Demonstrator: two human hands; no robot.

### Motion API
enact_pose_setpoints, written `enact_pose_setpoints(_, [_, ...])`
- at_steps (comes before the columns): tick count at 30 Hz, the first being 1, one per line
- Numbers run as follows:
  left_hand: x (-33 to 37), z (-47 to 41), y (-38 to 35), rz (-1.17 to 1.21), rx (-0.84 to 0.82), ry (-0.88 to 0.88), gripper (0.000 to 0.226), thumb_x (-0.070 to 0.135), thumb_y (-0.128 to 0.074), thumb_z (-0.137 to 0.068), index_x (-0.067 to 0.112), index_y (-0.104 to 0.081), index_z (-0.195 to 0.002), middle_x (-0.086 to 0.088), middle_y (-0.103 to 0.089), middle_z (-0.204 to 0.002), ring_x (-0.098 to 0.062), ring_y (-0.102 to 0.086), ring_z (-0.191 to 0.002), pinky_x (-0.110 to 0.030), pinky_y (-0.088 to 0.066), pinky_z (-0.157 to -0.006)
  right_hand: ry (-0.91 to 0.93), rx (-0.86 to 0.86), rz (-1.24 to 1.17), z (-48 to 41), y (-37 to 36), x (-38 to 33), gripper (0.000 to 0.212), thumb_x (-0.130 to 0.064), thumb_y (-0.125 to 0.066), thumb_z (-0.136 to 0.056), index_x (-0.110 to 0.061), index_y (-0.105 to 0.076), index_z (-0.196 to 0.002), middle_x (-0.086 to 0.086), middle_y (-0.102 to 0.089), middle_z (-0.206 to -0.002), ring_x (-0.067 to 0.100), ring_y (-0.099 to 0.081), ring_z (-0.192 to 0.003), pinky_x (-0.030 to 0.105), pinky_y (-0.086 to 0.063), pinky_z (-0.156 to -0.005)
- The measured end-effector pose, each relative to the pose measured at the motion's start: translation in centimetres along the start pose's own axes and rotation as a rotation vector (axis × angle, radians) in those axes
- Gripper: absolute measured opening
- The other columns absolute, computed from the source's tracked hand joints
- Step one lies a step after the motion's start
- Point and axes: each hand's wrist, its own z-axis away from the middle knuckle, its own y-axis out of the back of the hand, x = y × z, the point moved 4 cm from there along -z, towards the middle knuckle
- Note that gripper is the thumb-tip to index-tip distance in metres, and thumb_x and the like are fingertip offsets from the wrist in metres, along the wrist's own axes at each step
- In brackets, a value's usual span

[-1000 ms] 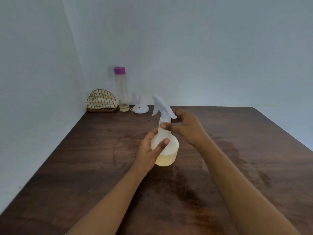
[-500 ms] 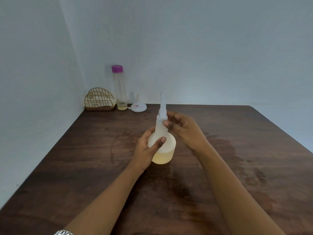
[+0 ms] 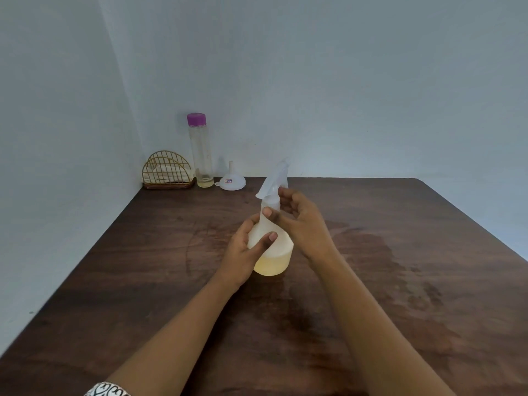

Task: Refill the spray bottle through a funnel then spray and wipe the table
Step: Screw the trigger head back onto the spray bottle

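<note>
A: Counter (image 3: 400, 281), dark wood, carries everything. Spray bottle (image 3: 271, 247) stands upright near its middle, pale yellow liquid filling roughly the bottom third. Left hand (image 3: 245, 252) wraps the bottle body, thumb across the front. Right hand (image 3: 297, 221) pinches the neck collar just under the trigger head (image 3: 273, 181), fingers partly spread. My read: the head is being screwed on.

B: Risks?

A: 3, judged only. 1: a cross-threaded collar would leak once the bottle tips to spray. 2: twisting with a loose left grip could turn the whole bottle or tip it, spilling liquid on the wood. 3: the nozzle direction is hard to read through blur; a stray trigger squeeze would wet the wrong place.

B: Surroundings, largest first?

A: All at the far left corner, well apart from the hands. Gold wire holder (image 3: 167, 174) with pale cloth inside, probably the wipe. Tall clear bottle (image 3: 201, 155), purple cap on, a little liquid at the bottom, just beside the holder. White funnel (image 3: 231, 180), inverted, spout up, next to it.

B: Obstructions?

A: None seen between the hands and the cloth. Darker patches mark the wood right of the bottle; wet or stained, cannot tell.
</note>
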Motion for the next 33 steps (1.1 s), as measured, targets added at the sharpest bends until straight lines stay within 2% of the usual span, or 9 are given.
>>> enact_pose_setpoints(4, [-0.2, -0.2, 0.3, -0.045, -0.098, 0.065, 0.059, 0.052, -0.067, -0.073, 0.035, -0.051, -0.126, 0.004, -0.063, -0.119, -0.015, -0.063, -0.108, -0.036, -0.053, -0.092, -0.016, -0.093, 0.038, -0.5, 0.2, -0.1, 0.052, -0.027, -0.065, -0.087, -0.012, -0.050, -0.135, 0.004, -0.060, -0.130, 0.016, -0.058, -0.118, 0.043, -0.047, -0.102])
enact_pose_setpoints(10, [-0.5, 0.1, 0.1, -0.078, -0.060, 0.004, 0.051, 0.047, -0.065, -0.079, 0.038, -0.049, -0.127, 0.001, -0.058, -0.127, -0.015, -0.059, -0.113, -0.032, -0.052, -0.092, -0.018, 0.319, 0.138, 0.6, -0.8, -0.2, 0.043, -0.038, -0.078, -0.073, -0.018, -0.066, -0.109, -0.009, -0.068, -0.102, 0.007, -0.064, -0.095, 0.029, -0.054, -0.085])
enact_pose_setpoints(12, [-0.4, 0.1, 0.1, -0.081, -0.058, 0.007, 0.045, 0.042, -0.064, -0.081, 0.042, -0.049, -0.123, 0.001, -0.058, -0.127, -0.014, -0.059, -0.113, -0.028, -0.052, -0.088, -0.025, 0.345, 0.176, 0.6, -0.9, -0.6, 0.044, -0.041, -0.077, -0.072, -0.019, -0.064, -0.108, -0.010, -0.066, -0.103, 0.006, -0.062, -0.096, 0.027, -0.052, -0.084])
enact_pose_setpoints(16, [-0.4, -0.2, 0.7, -0.121, -0.170, 0.089, 0.063, 0.052, -0.068, -0.075, 0.036, -0.045, -0.131, 0.003, -0.058, -0.125, -0.015, -0.059, -0.113, -0.037, -0.051, -0.095, -0.024, 0.041, 0.158, -0.2, 0.4, -1.3, 0.043, -0.033, -0.072, -0.081, -0.017, -0.059, -0.119, -0.007, -0.064, -0.111, 0.010, -0.061, -0.102, 0.024, -0.050, -0.085])
enact_pose_setpoints(20, [-0.3, -0.6, 1.5, -0.218, -0.284, 0.150, 0.078, 0.056, -0.070, -0.069, 0.036, -0.037, -0.136, 0.004, -0.054, -0.128, -0.014, -0.056, -0.115, -0.037, -0.049, -0.098, 0.024, -0.158, 0.193, -0.4, 0.5, -1.7, 0.025, -0.028, -0.061, -0.091, -0.015, -0.061, -0.112, -0.003, -0.068, -0.106, 0.014, -0.064, -0.101, 0.038, -0.052, -0.092])
enact_pose_setpoints(25, [-1.0, -0.3, 1.2, -0.216, -0.173, 0.115, 0.079, 0.058, -0.073, -0.067, 0.034, -0.040, -0.136, 0.003, -0.054, -0.130, -0.014, -0.057, -0.115, -0.042, -0.051, -0.096, 0.065, 0.040, 0.284, -0.2, 0.0, -1.0, 0.027, -0.032, -0.063, -0.088, -0.015, -0.064, -0.108, 0.000, -0.070, -0.095, 0.015, -0.065, -0.090, 0.034, -0.054, -0.082])
enact_pose_setpoints(28, [-0.6, 0.4, 0.4, -0.282, -0.064, 0.047, 0.074, 0.052, -0.071, -0.071, 0.029, -0.041, -0.135, 0.004, -0.050, -0.130, -0.012, -0.053, -0.115, -0.032, -0.049, -0.094, 0.087, 0.232, 0.382, 0.1, -0.6, -0.4, 0.034, -0.044, -0.062, -0.085, -0.018, -0.064, -0.107, -0.001, -0.071, -0.091, 0.014, -0.064, -0.086, 0.031, -0.051, -0.074])
enact_pose_setpoints(30, [-0.3, 0.6, -0.1, -0.345, 0.033, -0.007, 0.068, 0.035, -0.073, -0.080, 0.019, -0.040, -0.138, 0.002, -0.048, -0.131, -0.013, -0.050, -0.117, -0.021, -0.044, -0.091, 0.104, 0.328, 0.425, 0.5, -1.1, -0.5, 0.035, -0.047, -0.060, -0.086, -0.020, -0.064, -0.108, -0.005, -0.070, -0.093, 0.009, -0.061, -0.084, 0.024, -0.043, -0.070])
enact_pose_setpoints(33, [0.1, 1.0, -0.5, -0.375, 0.081, -0.005, 0.069, 0.031, -0.073, -0.081, 0.017, -0.039, -0.139, 0.003, -0.045, -0.132, -0.012, -0.046, -0.118, -0.014, -0.039, -0.089, 0.090, 0.316, 0.442, 0.5, -1.1, -0.8, 0.036, -0.048, -0.059, -0.086, -0.021, -0.065, -0.109, -0.004, -0.070, -0.093, 0.011, -0.063, -0.087, 0.026, -0.045, -0.071])
